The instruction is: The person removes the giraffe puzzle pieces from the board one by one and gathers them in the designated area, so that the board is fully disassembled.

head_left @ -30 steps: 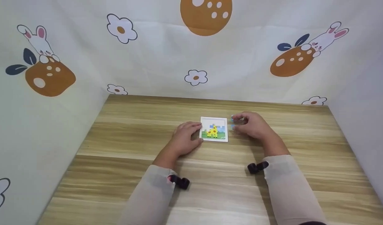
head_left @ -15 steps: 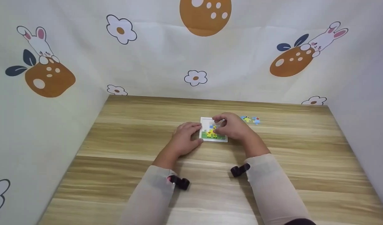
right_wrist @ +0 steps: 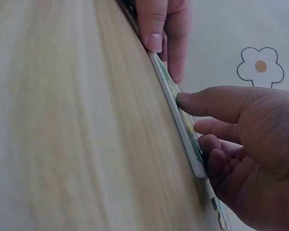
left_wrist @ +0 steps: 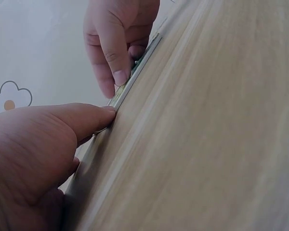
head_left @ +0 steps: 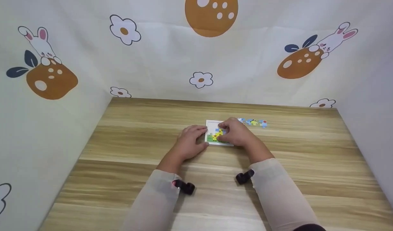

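A small white puzzle frame [head_left: 219, 144] lies on the wooden table, with giraffe pieces [head_left: 215, 137] and green ones in its lower part. My left hand [head_left: 190, 142] holds the frame's left side, its thumb at the near left corner; the left wrist view shows the thumb [left_wrist: 101, 118] on the edge. Over the frame's right half is my right hand [head_left: 236, 132], thumb and forefinger spread apart and touching the puzzle. No piece shows between them. In the right wrist view the right hand [right_wrist: 260, 130] has its thumb tip at the frame's edge and its other fingers bent.
Several loose blue and yellow puzzle pieces [head_left: 254, 122] lie to the right of the frame, beyond the right hand. A pale cloth with oranges, rabbits and flowers [head_left: 201, 80] stands behind the table [head_left: 145, 128]. Small black devices [head_left: 184, 187] sit at both sleeve cuffs.
My right hand has moved left from the loose pieces onto the frame, uncovering those pieces. Over the last half second it has shifted only slightly. My left hand has stayed in place.
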A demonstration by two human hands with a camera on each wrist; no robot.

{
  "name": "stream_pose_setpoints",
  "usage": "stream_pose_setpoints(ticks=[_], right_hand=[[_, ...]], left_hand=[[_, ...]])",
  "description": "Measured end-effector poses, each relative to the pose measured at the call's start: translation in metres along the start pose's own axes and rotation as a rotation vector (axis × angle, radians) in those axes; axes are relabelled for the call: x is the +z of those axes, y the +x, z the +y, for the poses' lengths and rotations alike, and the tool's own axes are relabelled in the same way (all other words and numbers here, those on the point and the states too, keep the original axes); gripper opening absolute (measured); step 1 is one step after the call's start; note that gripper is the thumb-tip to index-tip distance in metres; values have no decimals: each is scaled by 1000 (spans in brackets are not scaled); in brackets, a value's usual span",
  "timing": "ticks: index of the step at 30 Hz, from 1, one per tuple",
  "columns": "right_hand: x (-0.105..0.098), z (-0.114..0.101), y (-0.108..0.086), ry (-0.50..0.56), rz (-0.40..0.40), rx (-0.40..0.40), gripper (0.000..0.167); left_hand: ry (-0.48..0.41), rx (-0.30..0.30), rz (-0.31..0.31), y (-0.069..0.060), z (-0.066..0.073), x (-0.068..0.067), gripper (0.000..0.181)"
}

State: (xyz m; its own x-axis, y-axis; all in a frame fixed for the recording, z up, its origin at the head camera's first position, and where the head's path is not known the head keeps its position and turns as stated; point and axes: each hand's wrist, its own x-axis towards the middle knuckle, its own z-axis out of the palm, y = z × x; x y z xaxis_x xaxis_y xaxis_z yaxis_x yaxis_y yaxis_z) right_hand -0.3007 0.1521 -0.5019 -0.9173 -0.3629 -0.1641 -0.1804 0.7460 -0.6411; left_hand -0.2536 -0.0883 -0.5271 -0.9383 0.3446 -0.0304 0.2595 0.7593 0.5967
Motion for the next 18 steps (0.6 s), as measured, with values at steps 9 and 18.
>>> stream_pose_setpoints(ticks=[9,18], right_hand=[[2,-2,2,-12,-4,3,58],[4,-1,3,71,1,50,54]], left_hand=[[4,6,12,0,0,1,61],[21,-14,5,1,-1,2,62]])
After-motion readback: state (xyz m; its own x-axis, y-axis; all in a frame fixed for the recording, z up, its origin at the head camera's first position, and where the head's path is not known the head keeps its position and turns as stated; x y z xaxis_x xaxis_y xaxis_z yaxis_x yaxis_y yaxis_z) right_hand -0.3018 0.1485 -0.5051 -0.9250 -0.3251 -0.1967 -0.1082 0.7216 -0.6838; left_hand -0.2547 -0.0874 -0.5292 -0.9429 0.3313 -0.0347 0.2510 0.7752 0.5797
